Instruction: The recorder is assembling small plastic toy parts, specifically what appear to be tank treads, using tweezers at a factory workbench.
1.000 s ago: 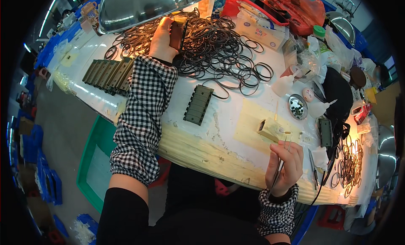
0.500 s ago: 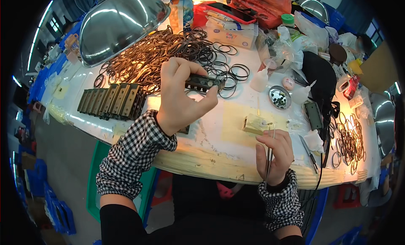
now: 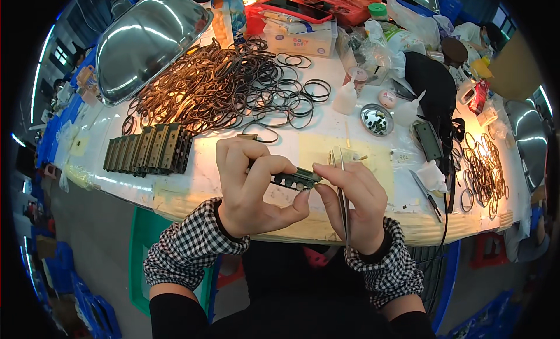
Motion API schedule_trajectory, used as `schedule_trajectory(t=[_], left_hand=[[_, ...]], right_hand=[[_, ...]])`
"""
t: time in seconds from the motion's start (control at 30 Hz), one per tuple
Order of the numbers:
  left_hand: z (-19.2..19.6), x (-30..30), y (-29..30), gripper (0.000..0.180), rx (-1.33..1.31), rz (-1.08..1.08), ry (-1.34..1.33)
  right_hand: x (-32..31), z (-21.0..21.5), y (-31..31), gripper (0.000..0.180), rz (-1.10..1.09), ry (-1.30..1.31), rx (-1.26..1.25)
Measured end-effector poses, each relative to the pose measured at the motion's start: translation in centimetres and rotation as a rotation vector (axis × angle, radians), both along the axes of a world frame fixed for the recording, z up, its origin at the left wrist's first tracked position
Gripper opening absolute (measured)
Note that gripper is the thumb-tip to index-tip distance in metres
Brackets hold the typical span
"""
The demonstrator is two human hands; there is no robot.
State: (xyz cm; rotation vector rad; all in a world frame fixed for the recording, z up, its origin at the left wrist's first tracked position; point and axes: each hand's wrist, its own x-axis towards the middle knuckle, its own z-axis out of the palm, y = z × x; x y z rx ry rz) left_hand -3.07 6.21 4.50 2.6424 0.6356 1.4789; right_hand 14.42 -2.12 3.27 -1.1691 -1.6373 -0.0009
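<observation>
My left hand (image 3: 248,190) is closed around a dark green toy tank hull (image 3: 296,177) with small wheels along its side. Thumb and fingers pinch it near its right end. At that end, the thumb and forefinger of my right hand (image 3: 361,202) meet the hull. Metal tweezers (image 3: 345,213) lie in the same right hand, their tips pointing up and away; I cannot make out anything between the tips. Several similar hulls (image 3: 146,149) stand in a row at the left. A round metal dish (image 3: 377,119) holds small dark green parts.
A large heap of thin dark bands (image 3: 216,88) spreads behind my left hand under a shiny metal dome (image 3: 149,44). More bands (image 3: 484,170) lie at the right. A knife (image 3: 426,193) rests near the front edge. A phone (image 3: 296,10) sits on a plastic box (image 3: 300,42).
My left hand has come down and nearer with the hull. My right hand has moved up and left with the tweezers, from beside a pale block to the hull's end.
</observation>
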Motion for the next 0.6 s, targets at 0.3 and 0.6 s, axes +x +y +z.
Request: schedule_trajectory(t=[0.3, 0.6], left_hand=[[-0.6, 0.1, -0.6, 0.042, -0.111, -0.067, -0.024], [-0.5, -0.6, -0.6, 0.056, -0.864, -0.433, -0.512]], right_hand=[[0.0, 0.0, -0.1, 0.021, 0.011, 0.089, -0.067], [1.9, -0.3, -1.0, 0.006, 0.265, 0.63, -0.412]])
